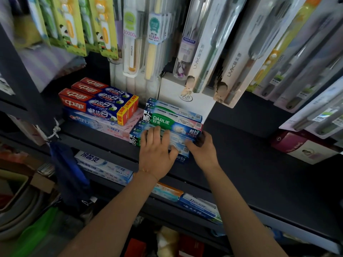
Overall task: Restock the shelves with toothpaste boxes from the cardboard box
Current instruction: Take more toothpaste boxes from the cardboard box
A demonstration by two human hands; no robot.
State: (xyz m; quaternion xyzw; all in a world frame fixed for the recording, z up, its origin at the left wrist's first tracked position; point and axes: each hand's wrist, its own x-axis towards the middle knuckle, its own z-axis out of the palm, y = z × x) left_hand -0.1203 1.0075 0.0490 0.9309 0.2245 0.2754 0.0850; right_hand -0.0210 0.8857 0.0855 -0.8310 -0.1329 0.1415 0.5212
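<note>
Nearest, at six o'clock: two bare forearms reaching up into a dark shop shelf point(259, 164). Left hand point(156, 151) laid palm-down on the stack of Darlie boxes point(165, 123), fingers spread and nearly straight across the top of the front boxes, thumb angled toward three o'clock. Right hand point(202, 149) just beside it at three o'clock, fingers curled round the right end of the front boxes, gripping there. Stack lying flat near the shelf's front edge, green-and-blue, several boxes deep and more than one layer high.

At nine o'clock from the stack, touching or nearly so: red boxes point(96, 100) piled on a pale pink-and-white box point(111, 127). Behind the stack at twelve o'clock: a white carton point(178, 95). At three o'clock, well apart: a maroon-and-white box point(304, 147).

On the shelf below, at seven o'clock: a white-and-blue box point(104, 167); at five o'clock, further boxes point(185, 198).

Farthest, across twelve o'clock: hanging toothbrush packs point(200, 45), some with yellow-green cards at eleven o'clock.
</note>
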